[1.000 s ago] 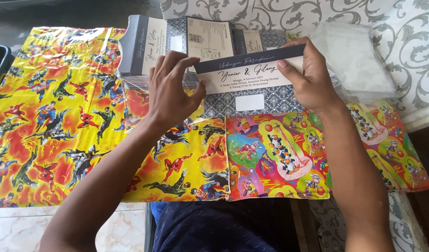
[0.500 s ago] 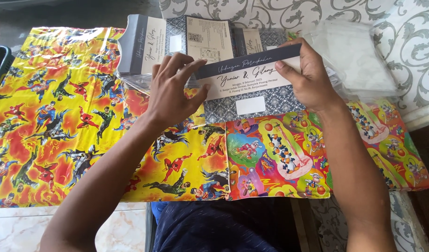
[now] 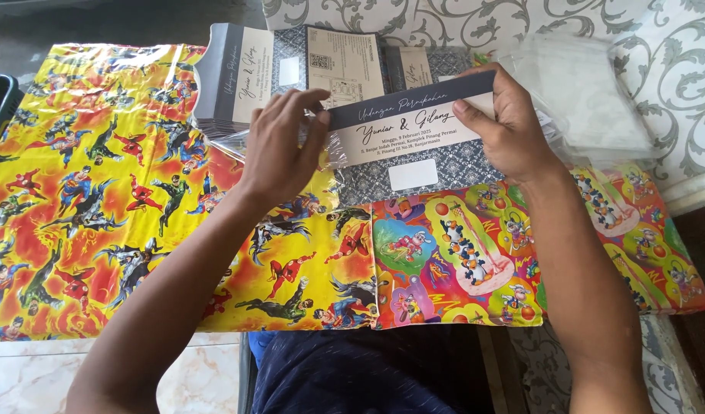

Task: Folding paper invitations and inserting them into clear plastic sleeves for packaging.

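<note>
**Both hands hold a long invitation card over the patterned table cover**

Nearest the body, the glossy yellow plastic sheet printed with comic heroes (image 3: 99,215) covers the left of the table, its near edge hanging just past the table edge above pale floor tiles. Beside it on the right lies a smaller shiny sheet with cartoon animals in pink, green and orange (image 3: 475,253); the two meet edge to edge near the middle. Open room is on the yellow sheet to the left, which is flat and bare.

Above these, the left hand (image 3: 279,149) and the right hand (image 3: 509,126) are set well apart, each clamped on one end of a long narrow invitation card with a dark grey top band and a cream lower half (image 3: 410,126). Crinkled clear film (image 3: 329,157) shows at the card's left end by the left fingers. Under the card lies a grey patterned card bearing a small white blank label (image 3: 414,175).

Farther off stands a stack of matching grey and cream cards (image 3: 233,80), then flat opened cards (image 3: 345,65). At far right rests a pile of clear plastic sleeves (image 3: 582,96) on a white cloth with grey scrollwork (image 3: 674,61).
</note>
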